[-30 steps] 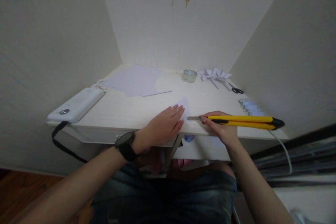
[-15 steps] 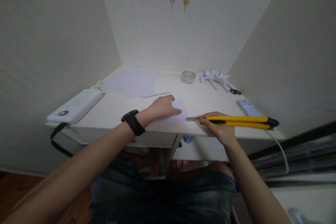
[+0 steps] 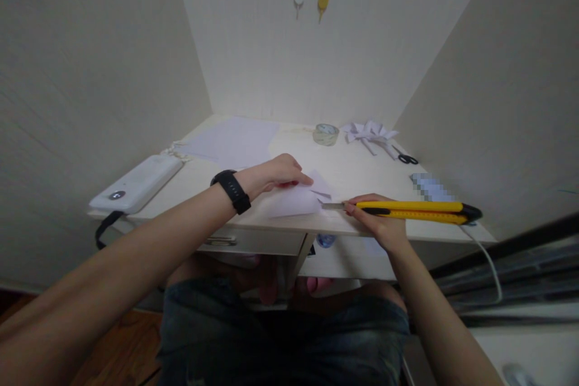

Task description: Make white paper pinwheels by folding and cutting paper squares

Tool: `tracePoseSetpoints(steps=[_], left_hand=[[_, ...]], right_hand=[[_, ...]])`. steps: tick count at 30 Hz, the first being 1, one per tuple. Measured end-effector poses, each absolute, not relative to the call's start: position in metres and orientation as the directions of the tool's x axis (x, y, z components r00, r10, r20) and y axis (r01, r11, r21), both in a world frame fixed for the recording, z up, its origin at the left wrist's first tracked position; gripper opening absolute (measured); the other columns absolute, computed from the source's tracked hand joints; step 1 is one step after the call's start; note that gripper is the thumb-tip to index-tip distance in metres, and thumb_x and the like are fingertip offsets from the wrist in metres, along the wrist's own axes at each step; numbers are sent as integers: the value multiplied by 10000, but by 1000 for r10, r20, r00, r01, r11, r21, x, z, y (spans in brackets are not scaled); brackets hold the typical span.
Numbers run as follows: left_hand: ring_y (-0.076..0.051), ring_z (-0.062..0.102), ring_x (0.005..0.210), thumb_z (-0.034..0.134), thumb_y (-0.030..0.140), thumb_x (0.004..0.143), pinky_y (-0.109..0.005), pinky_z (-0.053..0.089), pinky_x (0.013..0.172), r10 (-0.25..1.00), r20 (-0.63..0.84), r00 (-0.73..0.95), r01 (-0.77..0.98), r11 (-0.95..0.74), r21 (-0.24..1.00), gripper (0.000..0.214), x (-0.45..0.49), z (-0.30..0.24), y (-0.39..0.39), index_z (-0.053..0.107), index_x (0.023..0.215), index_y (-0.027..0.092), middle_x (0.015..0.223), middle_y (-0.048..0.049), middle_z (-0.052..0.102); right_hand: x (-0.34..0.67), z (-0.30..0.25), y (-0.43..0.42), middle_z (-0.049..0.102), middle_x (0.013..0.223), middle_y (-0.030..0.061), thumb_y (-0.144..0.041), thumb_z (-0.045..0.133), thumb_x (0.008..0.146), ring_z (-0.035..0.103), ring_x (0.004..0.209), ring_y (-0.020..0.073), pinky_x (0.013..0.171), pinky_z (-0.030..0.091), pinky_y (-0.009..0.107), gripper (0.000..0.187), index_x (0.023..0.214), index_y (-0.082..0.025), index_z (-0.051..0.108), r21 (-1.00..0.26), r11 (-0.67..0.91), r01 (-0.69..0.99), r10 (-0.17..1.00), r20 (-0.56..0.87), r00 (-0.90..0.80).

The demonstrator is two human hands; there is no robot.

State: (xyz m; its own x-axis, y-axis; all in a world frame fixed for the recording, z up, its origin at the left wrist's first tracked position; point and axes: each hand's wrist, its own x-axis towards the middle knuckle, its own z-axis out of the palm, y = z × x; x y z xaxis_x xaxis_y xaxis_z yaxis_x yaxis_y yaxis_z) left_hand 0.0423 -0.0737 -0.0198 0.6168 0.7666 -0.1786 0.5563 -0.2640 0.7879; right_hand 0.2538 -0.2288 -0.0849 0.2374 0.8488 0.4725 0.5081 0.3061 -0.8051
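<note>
My left hand is raised a little above the pale desk, fingers pinched on the upper edge of a small folded white paper, which lifts off the surface. My right hand grips a long yellow and black utility knife at the desk's front edge. Its metal blade points left, almost touching the paper's right corner. A black watch sits on my left wrist.
Loose white sheets lie at the back left. A tape roll, folded paper shapes and black scissors are at the back right. A white power bank with a black strap rests on the left corner. Walls close in on three sides.
My left hand went from lying flat on the paper to pinching it and lifting its edge. The right hand and knife stayed nearly still.
</note>
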Motion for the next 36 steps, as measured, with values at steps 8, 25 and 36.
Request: tracePoseSetpoints(steps=[8,25,36], left_hand=[[-214,678,770,753,316,629,-345,536,655,578,-198,792,390,-229,892,366,36,-26,-86,685,953,160,938,-98,739],[-255,691,947,754,201,643,-405,552,829,681,-4,732,409,-435,803,438,48,-49,-86,660,1068,147,1087,-80,730],[-264,692,945,798,226,609,-419,554,841,644,-32,764,342,-362,867,485,46,-52,-82,671,1070,149,1090,-88,734]], right_hand=[[253,-84,-229,748,779,48,-383,767,739,687,720,217,692,569,345,166,767,-221,749,-801,310,513,845,479,237],[253,-81,-228,742,770,58,-438,770,723,683,721,223,701,570,364,224,759,-219,740,-810,294,507,854,461,241],[253,-80,-228,739,735,51,-410,779,716,680,689,219,662,565,350,200,751,-216,743,-818,291,495,853,456,252]])
